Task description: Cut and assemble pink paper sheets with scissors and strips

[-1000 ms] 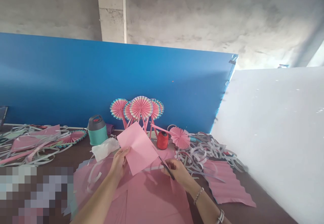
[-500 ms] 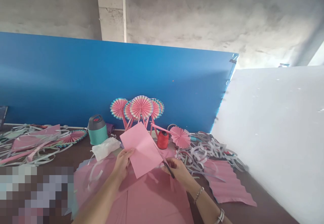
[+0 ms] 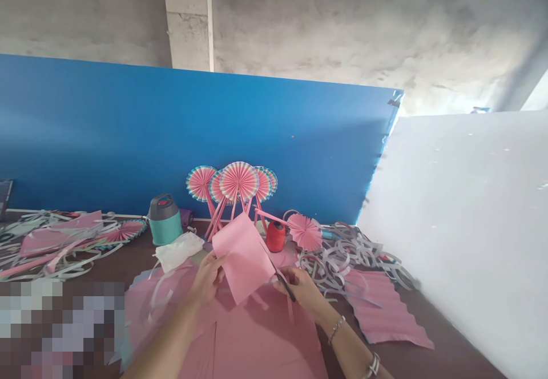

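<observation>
My left hand (image 3: pixel 207 279) pinches the near left edge of a pink paper sheet (image 3: pixel 244 256) and holds it tilted up above the table. My right hand (image 3: pixel 302 289) grips dark scissors (image 3: pixel 283 283) whose blades meet the sheet's right edge. A thin pink strip (image 3: pixel 291 310) hangs down from the sheet beside the blades. Below both hands lie larger pink paper sheets (image 3: pixel 257 339) spread on the brown table (image 3: pixel 428 362).
Pink pleated fans on sticks (image 3: pixel 233 185) lean on a blue board (image 3: pixel 171 139). Nearby stand a teal flask (image 3: pixel 165 219) and a red thread spool (image 3: pixel 275 237). A white cloth (image 3: pixel 177 250), curled grey strips (image 3: pixel 342 256), pleated pink paper (image 3: pixel 385 310) and a white board (image 3: pixel 471 225) surround the hands.
The pink sheet has turned and shifted right, showing a narrower face. The scissors have worked further along its right edge and a cut strip now dangles.
</observation>
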`<action>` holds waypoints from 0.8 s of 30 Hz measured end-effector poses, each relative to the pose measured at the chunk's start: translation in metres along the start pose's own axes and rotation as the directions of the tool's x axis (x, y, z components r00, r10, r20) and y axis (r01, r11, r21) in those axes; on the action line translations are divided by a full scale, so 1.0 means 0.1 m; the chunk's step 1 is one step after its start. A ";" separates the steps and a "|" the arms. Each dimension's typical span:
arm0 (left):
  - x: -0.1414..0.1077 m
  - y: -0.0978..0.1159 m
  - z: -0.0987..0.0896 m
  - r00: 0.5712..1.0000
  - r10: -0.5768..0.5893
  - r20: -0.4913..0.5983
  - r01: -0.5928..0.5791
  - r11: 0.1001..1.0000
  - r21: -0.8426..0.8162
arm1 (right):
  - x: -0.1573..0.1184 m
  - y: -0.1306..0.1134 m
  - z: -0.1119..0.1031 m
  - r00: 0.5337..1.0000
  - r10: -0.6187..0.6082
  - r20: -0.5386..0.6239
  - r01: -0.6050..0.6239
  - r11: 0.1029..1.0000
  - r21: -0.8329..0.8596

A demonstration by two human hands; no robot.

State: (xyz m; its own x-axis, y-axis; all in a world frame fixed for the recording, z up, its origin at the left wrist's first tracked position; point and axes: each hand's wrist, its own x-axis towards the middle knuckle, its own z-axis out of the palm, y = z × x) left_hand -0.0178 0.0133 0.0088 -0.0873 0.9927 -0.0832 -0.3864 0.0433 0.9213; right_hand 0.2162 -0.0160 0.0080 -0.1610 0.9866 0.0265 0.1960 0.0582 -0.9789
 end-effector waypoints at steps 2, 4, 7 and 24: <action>0.00 0.00 0.01 0.999 0.047 0.011 -0.047 0.999 0.009 | -0.01 -0.02 0.00 1.000 0.008 -0.007 -0.008 1.000 0.015; -0.02 0.02 0.02 0.997 0.061 0.039 -0.062 0.998 0.011 | -0.02 -0.05 0.01 1.000 0.009 0.001 -0.009 1.000 0.023; -0.05 0.04 0.03 0.994 0.079 0.080 -0.079 0.997 0.008 | -0.04 -0.08 0.01 1.000 0.005 0.003 -0.005 1.000 0.025; -0.05 -0.02 0.05 0.989 0.046 0.144 -0.039 0.998 -0.053 | -0.02 -0.08 0.01 1.000 -0.019 0.004 0.018 0.998 0.053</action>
State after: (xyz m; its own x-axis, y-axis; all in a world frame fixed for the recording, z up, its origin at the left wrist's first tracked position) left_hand -0.0124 0.0089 0.0091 0.0278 0.9995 0.0150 -0.4310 -0.0015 0.9023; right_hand 0.2137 -0.0184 0.0151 -0.1683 0.9848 0.0440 0.1416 0.0683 -0.9876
